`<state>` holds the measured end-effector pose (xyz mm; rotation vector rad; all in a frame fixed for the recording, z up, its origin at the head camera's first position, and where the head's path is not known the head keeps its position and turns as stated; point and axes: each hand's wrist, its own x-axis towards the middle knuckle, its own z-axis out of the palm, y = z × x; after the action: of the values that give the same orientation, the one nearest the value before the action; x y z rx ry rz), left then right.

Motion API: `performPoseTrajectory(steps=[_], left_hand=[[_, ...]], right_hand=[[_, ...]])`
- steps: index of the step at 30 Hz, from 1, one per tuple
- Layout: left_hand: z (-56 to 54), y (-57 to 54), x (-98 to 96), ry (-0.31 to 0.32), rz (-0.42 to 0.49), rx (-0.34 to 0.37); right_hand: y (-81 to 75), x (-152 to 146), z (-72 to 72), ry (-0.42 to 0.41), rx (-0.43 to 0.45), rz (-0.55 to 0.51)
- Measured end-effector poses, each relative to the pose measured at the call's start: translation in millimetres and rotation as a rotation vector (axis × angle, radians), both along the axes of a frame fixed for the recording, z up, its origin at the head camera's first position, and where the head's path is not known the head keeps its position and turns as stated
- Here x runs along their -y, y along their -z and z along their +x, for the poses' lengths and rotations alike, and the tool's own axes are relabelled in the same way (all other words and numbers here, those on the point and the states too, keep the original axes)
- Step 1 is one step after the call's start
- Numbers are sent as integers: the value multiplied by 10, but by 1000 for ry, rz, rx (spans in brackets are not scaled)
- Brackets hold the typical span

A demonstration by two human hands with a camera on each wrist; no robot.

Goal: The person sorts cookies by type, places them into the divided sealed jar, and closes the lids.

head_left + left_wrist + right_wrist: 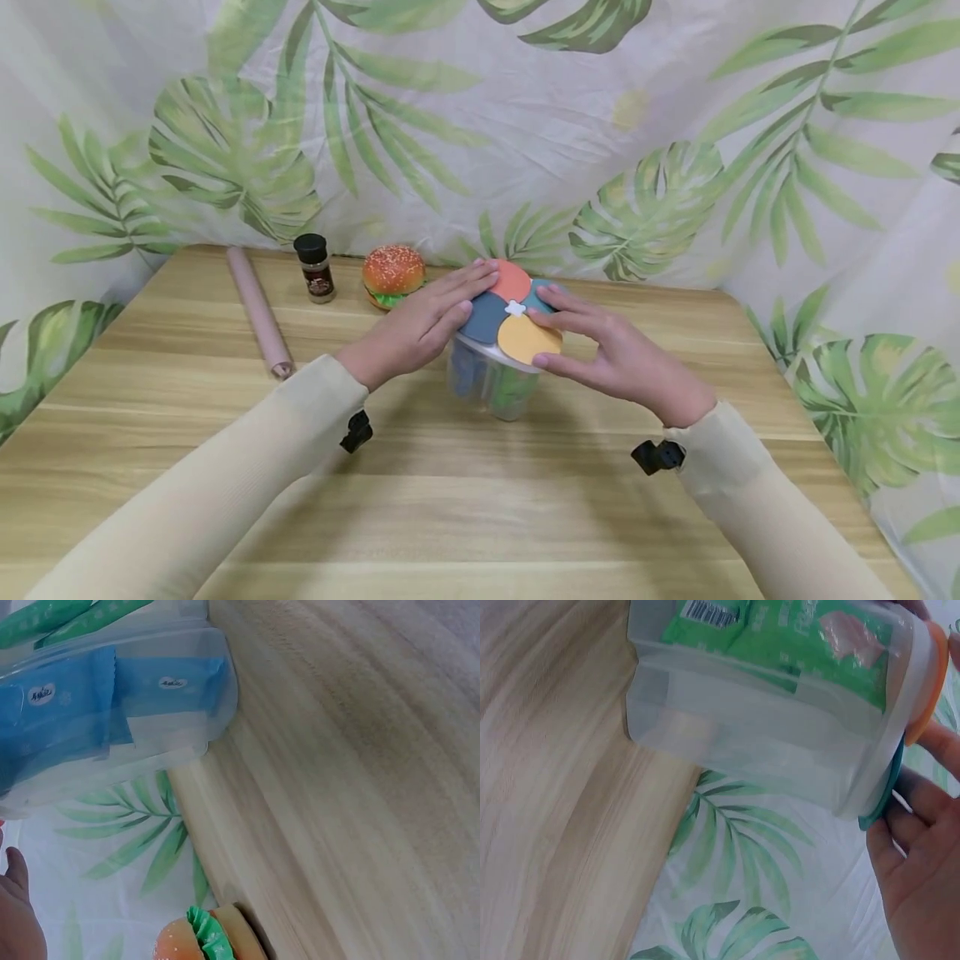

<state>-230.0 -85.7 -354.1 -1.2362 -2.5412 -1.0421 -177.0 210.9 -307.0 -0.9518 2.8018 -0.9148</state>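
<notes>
In the head view a clear compartmented storage canister (pixel 492 387) stands upright under a round lid (pixel 515 309). Coral, navy, teal and yellow flaps make up the lid's top. My left hand (pixel 405 333) lies along its left side, fingers stretched over the coral and navy flaps. From the right, my right hand (pixel 611 350) rests spread fingers on the teal and yellow flaps, thumb at the yellow one's edge. Through the clear walls show blue packets (pixel 67 712) in the left wrist view and green packets (pixel 780 641) in the right wrist view.
Behind the left hand sits a toy hamburger (pixel 393 273). Farther left are a black-capped seasoning jar (pixel 315 268) and a long pinkish roll (pixel 258 312). A leaf-print cloth (pixel 540 125) hangs along the back edge of the wooden table (pixel 450 517).
</notes>
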Motion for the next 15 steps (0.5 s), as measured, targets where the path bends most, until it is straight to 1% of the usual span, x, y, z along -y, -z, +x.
performPoseTrajectory(steps=[4,7,11,15], left_hand=[[19,54,7,-16,36,-23],[60,87,0,-44,59,-43],[133,100,-21,-99,64,-77],[190,112,-72,-146,62,-111]], right_hand=[[25,34,15,42,12,18],[29,30,14,60,19,59],[5,13,-38,49,30,88],[-14,-44,-87,24,82,72]])
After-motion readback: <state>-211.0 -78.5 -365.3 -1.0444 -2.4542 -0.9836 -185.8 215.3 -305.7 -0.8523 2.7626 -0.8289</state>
